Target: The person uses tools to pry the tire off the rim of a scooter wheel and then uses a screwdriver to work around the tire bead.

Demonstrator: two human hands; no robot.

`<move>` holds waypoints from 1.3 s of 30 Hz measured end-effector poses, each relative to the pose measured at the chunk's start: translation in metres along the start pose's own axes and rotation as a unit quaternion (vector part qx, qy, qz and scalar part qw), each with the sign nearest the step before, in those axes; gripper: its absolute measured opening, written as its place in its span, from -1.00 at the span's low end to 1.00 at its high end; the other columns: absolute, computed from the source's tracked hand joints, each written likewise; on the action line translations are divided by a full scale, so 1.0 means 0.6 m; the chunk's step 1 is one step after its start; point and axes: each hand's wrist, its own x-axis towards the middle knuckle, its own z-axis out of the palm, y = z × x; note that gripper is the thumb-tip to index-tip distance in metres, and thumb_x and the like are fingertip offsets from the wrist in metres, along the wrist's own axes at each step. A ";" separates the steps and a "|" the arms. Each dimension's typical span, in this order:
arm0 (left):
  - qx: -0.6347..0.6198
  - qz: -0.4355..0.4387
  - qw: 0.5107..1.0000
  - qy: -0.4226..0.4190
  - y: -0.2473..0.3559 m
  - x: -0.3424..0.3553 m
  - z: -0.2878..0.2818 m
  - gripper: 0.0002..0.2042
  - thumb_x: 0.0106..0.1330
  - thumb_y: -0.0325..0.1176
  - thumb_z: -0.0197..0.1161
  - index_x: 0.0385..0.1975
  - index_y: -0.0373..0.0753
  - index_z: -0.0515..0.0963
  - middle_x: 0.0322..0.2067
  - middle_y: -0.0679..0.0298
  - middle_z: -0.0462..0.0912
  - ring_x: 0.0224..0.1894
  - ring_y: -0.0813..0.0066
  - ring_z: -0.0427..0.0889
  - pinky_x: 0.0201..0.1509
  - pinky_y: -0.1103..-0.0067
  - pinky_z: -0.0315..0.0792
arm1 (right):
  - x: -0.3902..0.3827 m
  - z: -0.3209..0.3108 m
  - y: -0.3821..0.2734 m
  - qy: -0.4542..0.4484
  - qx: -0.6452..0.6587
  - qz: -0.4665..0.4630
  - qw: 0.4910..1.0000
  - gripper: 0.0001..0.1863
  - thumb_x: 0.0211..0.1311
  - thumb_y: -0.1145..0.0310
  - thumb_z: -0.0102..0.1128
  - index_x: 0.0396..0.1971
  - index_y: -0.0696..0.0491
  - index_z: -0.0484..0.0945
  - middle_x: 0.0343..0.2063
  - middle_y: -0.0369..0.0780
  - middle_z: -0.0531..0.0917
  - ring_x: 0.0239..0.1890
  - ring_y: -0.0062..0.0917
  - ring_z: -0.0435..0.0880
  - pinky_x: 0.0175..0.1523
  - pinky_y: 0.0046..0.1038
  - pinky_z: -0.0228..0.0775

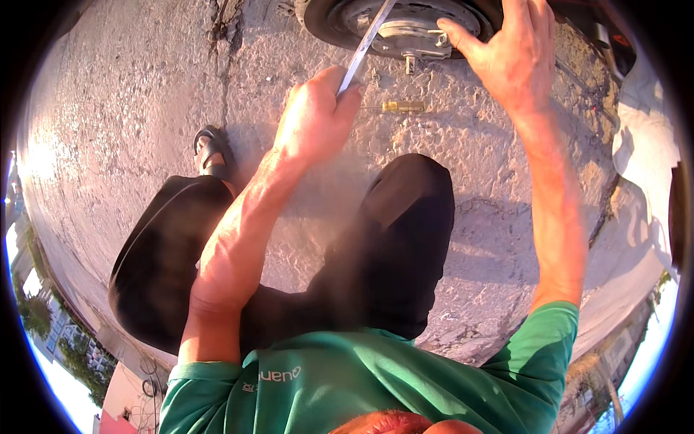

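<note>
My left hand [314, 119] is closed round the lower end of a long, flat metal bar [367, 45]. The bar slants up and to the right across a wheel [325, 25] with a black tyre, and its far end passes out of the picture. On the wheel's hub is a grey, dusty metal brake plate [408, 30] with a threaded axle end [410, 64] pointing toward me. At the tyre's right side is my right hand [515, 58], thumb spread toward the brake plate and fingers stretched upward. Its fingertips are cut off by the top edge.
A screwdriver with a yellow handle [403, 106] lies on the rough concrete ground [289, 239] between my hands, below the wheel. My bent knees [412, 181] are close beneath. Dark vehicle parts [614, 43] show at the upper right.
</note>
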 end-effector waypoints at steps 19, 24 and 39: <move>-0.056 -0.020 0.995 0.079 0.043 -0.043 0.099 -0.82 0.43 -0.33 0.23 -0.20 -0.32 0.45 -0.49 -0.09 0.69 -0.42 -0.22 0.72 -0.37 0.15 0.55 | 0.039 0.080 0.042 0.008 0.054 -0.053 0.997 -0.06 -0.19 0.33 0.68 0.31 -0.03 0.40 0.09 -0.07 0.57 0.14 -0.05 0.58 0.24 -0.11 0.47; -0.075 0.034 0.985 0.152 -0.012 -0.006 0.182 -0.85 0.42 -0.39 0.26 -0.22 -0.29 0.45 -0.50 -0.08 0.69 -0.40 -0.22 0.73 -0.39 0.16 0.55 | 0.036 0.086 0.050 0.015 0.042 -0.065 0.997 -0.07 -0.22 0.35 0.67 0.28 -0.03 0.41 0.06 -0.09 0.58 0.11 -0.08 0.60 0.20 -0.13 0.50; -0.011 -0.052 0.988 0.145 -0.089 0.130 0.250 -0.69 0.47 -0.05 0.15 -0.29 -0.18 0.62 -0.48 -0.02 0.71 -0.28 -0.14 0.72 -0.15 0.07 0.53 | 0.024 0.092 0.070 0.043 0.086 -0.055 0.994 -0.05 -0.27 0.32 0.70 0.27 -0.05 0.43 0.10 -0.11 0.59 0.15 -0.10 0.60 0.25 -0.11 0.47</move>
